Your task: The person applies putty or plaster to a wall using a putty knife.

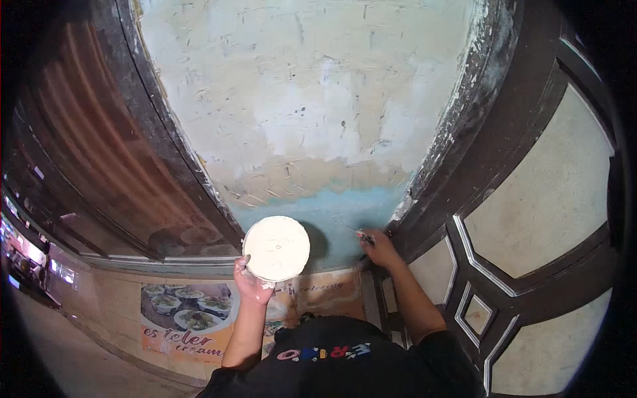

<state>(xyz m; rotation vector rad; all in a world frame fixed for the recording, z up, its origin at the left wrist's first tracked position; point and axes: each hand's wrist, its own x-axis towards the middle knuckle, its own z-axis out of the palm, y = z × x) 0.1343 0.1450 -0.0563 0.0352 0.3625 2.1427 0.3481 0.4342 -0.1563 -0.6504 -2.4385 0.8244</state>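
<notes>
My left hand (pixel 251 283) holds up a round white plate (pixel 277 248) coated with pale putty, just in front of the wall. My right hand (pixel 377 248) grips a thin putty knife (pixel 352 230) whose blade touches the blue strip at the foot of the wall panel (pixel 312 99). The panel above is patchy white and beige filler with scrape marks. Both forearms rise from my black shirt at the lower edge.
A dark metal frame (pixel 166 152) borders the panel on the left, beside a brown shutter (pixel 86 132). A dark door with pale glass panes (pixel 544 199) stands on the right. A food poster (pixel 189 315) hangs on the tiled lower wall.
</notes>
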